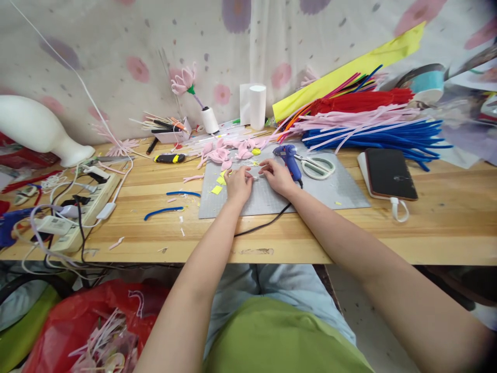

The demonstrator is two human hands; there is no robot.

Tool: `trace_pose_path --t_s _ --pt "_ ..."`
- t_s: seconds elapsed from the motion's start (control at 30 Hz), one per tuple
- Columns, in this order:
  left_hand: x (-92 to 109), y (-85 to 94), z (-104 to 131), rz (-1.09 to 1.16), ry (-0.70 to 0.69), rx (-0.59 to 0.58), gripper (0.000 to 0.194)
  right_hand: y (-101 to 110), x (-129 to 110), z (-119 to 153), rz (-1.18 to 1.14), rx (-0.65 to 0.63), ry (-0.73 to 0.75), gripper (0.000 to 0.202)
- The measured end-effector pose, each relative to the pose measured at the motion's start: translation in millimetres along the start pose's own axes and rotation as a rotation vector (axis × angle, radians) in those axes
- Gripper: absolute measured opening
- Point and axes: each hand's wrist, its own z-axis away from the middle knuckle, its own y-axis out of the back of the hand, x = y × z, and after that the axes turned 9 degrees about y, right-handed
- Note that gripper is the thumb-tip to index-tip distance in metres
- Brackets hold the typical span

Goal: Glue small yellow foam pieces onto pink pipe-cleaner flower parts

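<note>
Both hands meet over the grey cutting mat [310,199] at the middle of the table. My left hand [238,185] has its fingers curled and drawn together, and my right hand [275,177] faces it in a pinch. A small whitish piece [257,177] shows between the fingertips, too small to make out. Pink fuzzy petals [219,155] lie just beyond my left hand, with yellow paper squares [216,189] beside it. Right of my right hand are a blue glue gun [289,159] and white-handled scissors [320,167].
Blue [376,137], pink and red stem bundles lie at the back right. A phone [391,173] is at the right, a power strip [87,210] at the left. A pink flower [184,82] stands in a white spool. A black cable crosses the mat's front edge.
</note>
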Motion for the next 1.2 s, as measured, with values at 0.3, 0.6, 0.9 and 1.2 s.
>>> trace_pose_path --t_s 0.3,0.6,0.9,1.2 --pt "-1 -1.3 2 0.031 0.004 0.044 0.026 1 -8 1 0.055 -0.070 0.062 0.030" --pt "1 -6.5 -2 -0.020 -0.012 0.046 0.024 -1 -1 -4 -0.041 0.056 0.028 0.013" --pt "-1 -2.2 -2 0.142 -0.017 0.182 0.018 -5 3 -6 -0.504 -0.074 -0.021 0.017" --pt "-2 -1.2 -1 0.456 0.012 0.097 0.005 -5 -3 -5 -0.484 -0.097 0.004 0.022"
